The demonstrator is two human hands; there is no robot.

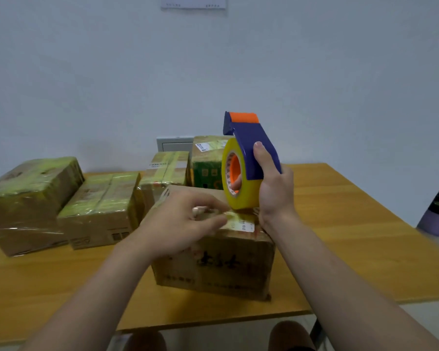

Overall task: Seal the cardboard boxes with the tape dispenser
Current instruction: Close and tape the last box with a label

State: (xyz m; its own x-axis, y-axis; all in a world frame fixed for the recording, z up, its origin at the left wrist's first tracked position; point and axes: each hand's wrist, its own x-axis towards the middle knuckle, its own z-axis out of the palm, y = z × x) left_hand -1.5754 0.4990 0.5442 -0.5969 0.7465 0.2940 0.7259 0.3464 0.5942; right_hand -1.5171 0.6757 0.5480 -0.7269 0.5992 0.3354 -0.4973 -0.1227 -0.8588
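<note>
Both forearms extend forward from the lower edge of the view and converge over the centre of the tabletop [340,224].

Right hand [271,183]: raised, wrist bent upward, palm facing left. It is clamped on the tape dispenser [249,138]: the thumb lies along the blue frame and the fingers pass through the orange core of the yellow tape roll [240,158]. The dispenser stands upright with its orange-capped cutter end at the top. The lower edge of the roll sits at the top of the cardboard box [218,264].

Left hand [185,219]: palm down over the box top, just left of the roll. Its fingers [213,219] are curled, and the thumb and forefinger close together in a pinch on the tape strip [236,217] at the base of the roll. Motion blur hides finer detail of this grip.

The two hands are close together but not touching.

The cardboard box stands on the tabletop directly below both hands, its printed side toward the camera.

Four taped boxes [28,193] stand behind and to the left, in a row reaching to the wall [238,59].
</note>
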